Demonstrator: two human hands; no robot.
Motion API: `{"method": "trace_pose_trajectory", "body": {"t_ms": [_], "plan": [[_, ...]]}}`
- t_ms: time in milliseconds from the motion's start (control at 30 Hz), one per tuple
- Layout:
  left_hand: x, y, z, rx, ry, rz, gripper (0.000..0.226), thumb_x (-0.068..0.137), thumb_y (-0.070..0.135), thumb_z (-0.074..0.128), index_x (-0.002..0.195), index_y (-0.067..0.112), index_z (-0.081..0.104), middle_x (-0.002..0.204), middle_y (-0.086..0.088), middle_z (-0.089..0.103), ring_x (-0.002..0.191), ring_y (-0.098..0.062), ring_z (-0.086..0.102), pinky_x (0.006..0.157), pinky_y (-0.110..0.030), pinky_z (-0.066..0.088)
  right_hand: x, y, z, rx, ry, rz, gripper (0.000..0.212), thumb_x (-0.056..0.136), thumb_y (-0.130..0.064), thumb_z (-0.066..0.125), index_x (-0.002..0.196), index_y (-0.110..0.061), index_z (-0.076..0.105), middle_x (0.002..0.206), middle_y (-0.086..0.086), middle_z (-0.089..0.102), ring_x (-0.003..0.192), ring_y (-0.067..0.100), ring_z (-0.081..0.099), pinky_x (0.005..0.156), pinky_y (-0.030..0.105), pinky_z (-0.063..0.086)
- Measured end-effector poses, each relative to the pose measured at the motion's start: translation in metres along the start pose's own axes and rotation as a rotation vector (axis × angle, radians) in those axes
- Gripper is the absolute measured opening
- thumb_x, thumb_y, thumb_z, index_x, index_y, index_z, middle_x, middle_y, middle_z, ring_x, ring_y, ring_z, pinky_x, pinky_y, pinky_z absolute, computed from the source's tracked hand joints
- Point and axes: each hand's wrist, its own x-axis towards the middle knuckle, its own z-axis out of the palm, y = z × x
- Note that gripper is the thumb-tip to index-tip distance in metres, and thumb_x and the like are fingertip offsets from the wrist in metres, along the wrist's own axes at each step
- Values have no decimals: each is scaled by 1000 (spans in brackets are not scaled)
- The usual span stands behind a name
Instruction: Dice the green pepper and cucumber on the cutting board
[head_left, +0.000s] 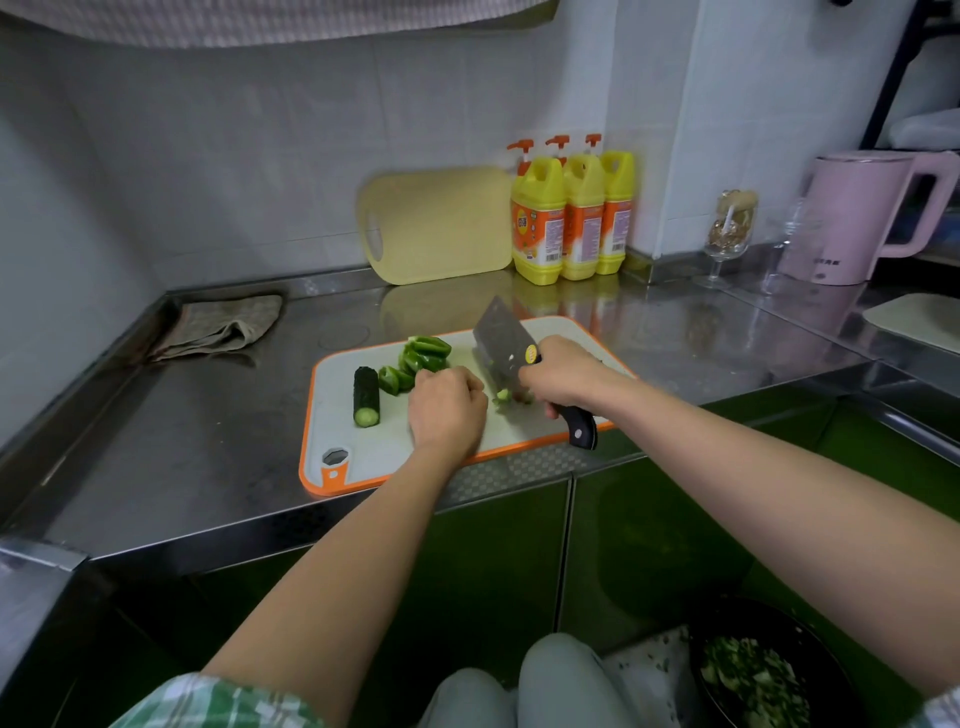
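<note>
A white cutting board (363, 447) with an orange rim lies on the steel counter. A dark cucumber piece (365, 396) rests on its left part, and green pepper pieces (418, 356) are piled behind my hands. My left hand (447, 410) is curled, knuckles up, pressing down on something green that it mostly hides. My right hand (563, 374) grips the black handle of a cleaver (501, 345), whose blade stands edge-down right beside my left hand's fingers. Small green bits (503, 396) lie at the blade's foot.
A folded cloth (221, 326) lies at the back left. A yellow board (436, 223) and yellow detergent bottles (569, 213) stand against the wall. A glass (730, 234) and pink kettle (857, 213) stand at the right. A dark bowl of chopped greens (753, 670) sits on the floor.
</note>
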Motion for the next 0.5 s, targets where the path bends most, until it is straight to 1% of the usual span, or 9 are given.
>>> {"method": "trace_pose_trajectory", "body": {"t_ms": [33,100,167,233,333,400,500], "plan": [[-1,0,-1,12,7,-6,23,86,16,54,98,17,73,97,-9,71,106,-31,49,80,-38,47,-3,0,6,-9,-22,4,12,88,-5,46,76,-5,50,50,10,54,39,19,52,41,19,37],[-4,2,-2,34,12,-15,21,86,16,54,97,16,72,96,-9,71,105,-31,50,79,-39,46,-4,1,16,-39,-46,10,17,86,-4,47,70,-7,48,54,10,54,47,24,55,44,23,40],[-7,2,-2,29,7,-22,17,86,17,55,92,16,70,93,-7,70,102,-30,50,78,-39,46,-3,6,15,-92,-22,29,22,88,-6,48,66,-8,46,61,11,54,58,28,55,48,26,40],[-8,3,-3,25,5,-31,14,86,19,55,87,14,68,88,-7,69,98,-29,50,75,-38,47,-1,14,3,-123,23,74,22,90,-7,48,69,-9,44,65,11,53,63,29,57,53,28,43],[-8,4,-3,40,-15,-19,18,87,24,57,84,14,71,85,-6,69,98,-28,50,74,-38,47,6,31,-13,-62,74,123,13,87,-2,44,75,-6,45,63,12,54,59,31,60,53,32,47],[-7,4,-3,61,-23,-4,22,89,25,56,88,13,75,87,-8,70,100,-29,50,74,-38,48,9,34,-14,13,84,107,12,86,-1,43,76,-7,46,65,13,55,53,28,58,53,33,48],[-5,4,-2,78,-23,9,23,91,23,54,93,15,75,91,-9,71,101,-30,49,75,-38,47,10,26,-4,46,13,55,8,85,-6,46,78,-6,51,63,15,58,48,27,55,53,31,49]]}}
